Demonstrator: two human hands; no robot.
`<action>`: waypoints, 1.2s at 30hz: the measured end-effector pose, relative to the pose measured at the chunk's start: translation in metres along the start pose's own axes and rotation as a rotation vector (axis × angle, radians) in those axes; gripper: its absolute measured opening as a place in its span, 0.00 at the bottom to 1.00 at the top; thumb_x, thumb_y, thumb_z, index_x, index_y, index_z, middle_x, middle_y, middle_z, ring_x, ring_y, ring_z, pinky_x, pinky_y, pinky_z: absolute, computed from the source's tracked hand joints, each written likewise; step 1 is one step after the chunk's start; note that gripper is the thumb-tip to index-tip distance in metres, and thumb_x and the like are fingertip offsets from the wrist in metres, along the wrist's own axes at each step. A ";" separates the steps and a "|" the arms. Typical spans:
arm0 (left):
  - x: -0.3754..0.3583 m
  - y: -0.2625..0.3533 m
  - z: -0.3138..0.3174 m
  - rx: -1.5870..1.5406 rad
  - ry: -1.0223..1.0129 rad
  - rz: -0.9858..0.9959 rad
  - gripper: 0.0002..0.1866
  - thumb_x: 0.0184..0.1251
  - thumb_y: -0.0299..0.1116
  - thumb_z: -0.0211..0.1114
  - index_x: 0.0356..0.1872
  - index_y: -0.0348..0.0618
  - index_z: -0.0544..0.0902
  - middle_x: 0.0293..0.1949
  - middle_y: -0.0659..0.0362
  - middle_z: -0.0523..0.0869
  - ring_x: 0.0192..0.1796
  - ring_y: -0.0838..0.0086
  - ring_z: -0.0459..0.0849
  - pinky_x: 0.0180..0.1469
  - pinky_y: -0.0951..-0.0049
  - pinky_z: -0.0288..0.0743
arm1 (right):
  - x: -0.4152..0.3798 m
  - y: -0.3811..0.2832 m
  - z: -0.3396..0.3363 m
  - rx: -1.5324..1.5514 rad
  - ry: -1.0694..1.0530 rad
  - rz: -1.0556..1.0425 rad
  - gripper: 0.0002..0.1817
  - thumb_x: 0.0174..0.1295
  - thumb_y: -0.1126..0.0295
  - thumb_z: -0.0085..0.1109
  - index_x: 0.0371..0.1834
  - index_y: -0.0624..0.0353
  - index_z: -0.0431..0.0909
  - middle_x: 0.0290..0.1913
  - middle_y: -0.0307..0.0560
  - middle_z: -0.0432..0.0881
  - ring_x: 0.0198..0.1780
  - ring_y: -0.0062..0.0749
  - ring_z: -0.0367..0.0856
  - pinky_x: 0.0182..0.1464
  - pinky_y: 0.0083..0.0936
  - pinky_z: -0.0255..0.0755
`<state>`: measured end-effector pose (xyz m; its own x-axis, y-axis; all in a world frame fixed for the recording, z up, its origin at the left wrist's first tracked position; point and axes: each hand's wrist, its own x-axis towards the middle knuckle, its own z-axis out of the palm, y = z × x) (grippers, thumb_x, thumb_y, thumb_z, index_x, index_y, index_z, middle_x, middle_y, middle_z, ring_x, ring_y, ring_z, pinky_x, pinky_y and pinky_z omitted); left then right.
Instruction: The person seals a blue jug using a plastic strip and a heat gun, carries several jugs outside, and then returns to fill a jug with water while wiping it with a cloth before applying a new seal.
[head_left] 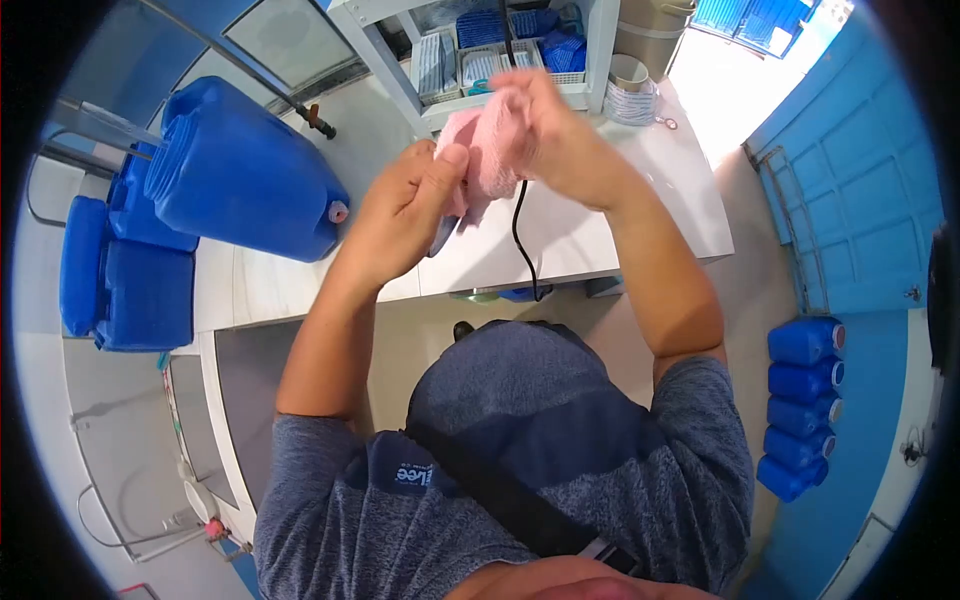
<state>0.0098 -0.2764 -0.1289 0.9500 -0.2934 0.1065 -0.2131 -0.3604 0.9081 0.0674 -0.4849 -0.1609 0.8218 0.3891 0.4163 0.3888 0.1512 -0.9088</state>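
Note:
A pink fluffy cloth (497,150) is bunched between my two hands above the white counter (590,235). My left hand (412,210) holds its left side, thumb on top. Against the upper right part of the cloth, my right hand (560,135) is closed with the fingers bent; its fingertips are partly blurred. A dark flat object (440,238) shows under the cloth beside my left hand, and I cannot make out what it is. A black cable (518,225) runs down behind the cloth and over the counter edge.
A large blue jerrycan (250,170) stands on the counter at left, with more blue containers (148,290) beyond it. Baskets of packets (480,68) sit in a white shelf at the back. A rope roll (630,103) is right of it. Several blue jugs (800,410) line the right wall.

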 end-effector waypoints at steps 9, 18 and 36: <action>-0.019 0.038 -0.049 0.539 0.124 0.096 0.19 0.81 0.40 0.53 0.33 0.37 0.83 0.28 0.56 0.78 0.32 0.69 0.77 0.37 0.68 0.70 | -0.031 0.044 -0.034 0.035 -0.329 0.064 0.20 0.64 0.77 0.58 0.60 0.61 0.69 0.39 0.34 0.77 0.41 0.16 0.77 0.39 0.18 0.76; 0.011 0.045 -0.056 -0.088 0.552 -0.127 0.20 0.76 0.43 0.61 0.51 0.33 0.85 0.39 0.55 0.88 0.40 0.75 0.87 0.44 0.77 0.81 | -0.034 0.079 0.002 1.045 -0.341 0.178 0.26 0.68 0.63 0.58 0.65 0.64 0.68 0.51 0.49 0.80 0.51 0.31 0.82 0.50 0.25 0.79; -0.054 -0.071 -0.084 0.121 -0.396 -0.068 0.22 0.83 0.46 0.50 0.41 0.37 0.83 0.36 0.63 0.86 0.36 0.79 0.80 0.44 0.76 0.72 | -0.173 -0.018 0.049 0.418 0.350 0.058 0.25 0.58 0.61 0.58 0.52 0.70 0.73 0.48 0.59 0.79 0.52 0.47 0.79 0.58 0.39 0.72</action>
<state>-0.0070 -0.1612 -0.1649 0.8069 -0.5746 -0.1369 -0.2009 -0.4849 0.8512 -0.1023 -0.5101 -0.2175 0.9542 0.0926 0.2846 0.1988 0.5148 -0.8340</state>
